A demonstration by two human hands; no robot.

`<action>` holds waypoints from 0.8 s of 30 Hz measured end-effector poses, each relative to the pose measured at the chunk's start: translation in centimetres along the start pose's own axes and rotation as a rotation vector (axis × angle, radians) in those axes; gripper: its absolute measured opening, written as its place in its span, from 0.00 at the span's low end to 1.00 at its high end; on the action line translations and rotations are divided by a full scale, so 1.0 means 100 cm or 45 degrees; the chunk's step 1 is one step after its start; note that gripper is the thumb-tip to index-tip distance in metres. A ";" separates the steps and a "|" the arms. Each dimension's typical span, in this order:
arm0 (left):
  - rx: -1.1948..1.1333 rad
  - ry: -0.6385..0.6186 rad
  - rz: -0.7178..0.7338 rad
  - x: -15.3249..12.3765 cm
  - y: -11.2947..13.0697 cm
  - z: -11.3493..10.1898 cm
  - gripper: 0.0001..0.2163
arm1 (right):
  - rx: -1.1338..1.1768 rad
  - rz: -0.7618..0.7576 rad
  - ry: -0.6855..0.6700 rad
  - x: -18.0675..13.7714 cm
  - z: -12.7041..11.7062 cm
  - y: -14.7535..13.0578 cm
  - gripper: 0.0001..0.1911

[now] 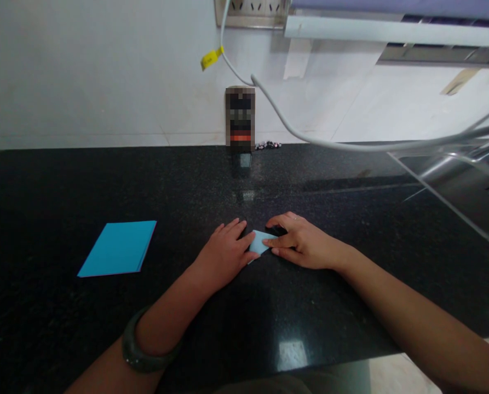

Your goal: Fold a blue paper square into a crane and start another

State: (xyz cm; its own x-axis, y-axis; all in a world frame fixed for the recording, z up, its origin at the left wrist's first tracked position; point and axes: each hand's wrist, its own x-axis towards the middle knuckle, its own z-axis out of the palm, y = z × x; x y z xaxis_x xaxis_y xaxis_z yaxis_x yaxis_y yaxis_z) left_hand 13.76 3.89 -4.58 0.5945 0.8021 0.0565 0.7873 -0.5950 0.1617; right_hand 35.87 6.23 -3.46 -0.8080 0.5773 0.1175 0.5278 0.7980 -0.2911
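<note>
A small folded piece of pale blue paper (257, 242) lies on the black speckled countertop (211, 186) between my two hands. My left hand (228, 251) grips its left side with thumb and forefinger, the other fingers stretched out over the counter. From the other side, my right hand (299, 241) pinches the paper's right end, one fingertip pressing on top. That end is partly hidden under the fingers. Farther left, apart from both hands, is a stack of bright blue square paper sheets (119, 249).
A phone-like device (240, 117), blurred out, leans upright against the white wall with a beaded strap (269, 145) beside it. A grey cable (293, 128) with a yellow tag (210, 58) hangs across the back. At the right is a metal sink (470, 178).
</note>
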 end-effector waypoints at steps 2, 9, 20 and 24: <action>-0.019 0.013 -0.016 0.000 0.000 0.001 0.18 | 0.002 -0.012 -0.005 0.000 0.000 0.000 0.15; -0.047 0.042 -0.027 0.001 -0.001 0.004 0.18 | 0.018 -0.017 -0.017 -0.001 -0.001 0.001 0.15; -0.073 0.042 -0.026 0.001 -0.003 0.001 0.22 | 0.011 0.034 -0.035 -0.001 0.001 0.000 0.15; -0.003 0.010 -0.046 0.001 0.003 -0.001 0.27 | 0.020 0.031 -0.033 -0.001 0.001 0.001 0.15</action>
State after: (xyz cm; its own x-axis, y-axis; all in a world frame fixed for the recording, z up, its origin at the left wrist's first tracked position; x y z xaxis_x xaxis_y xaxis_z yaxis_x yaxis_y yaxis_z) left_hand 14.06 3.79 -4.44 0.5644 0.8235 0.0579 0.8079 -0.5654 0.1662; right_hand 35.95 6.24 -3.57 -0.8015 0.5919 0.0855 0.5435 0.7806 -0.3087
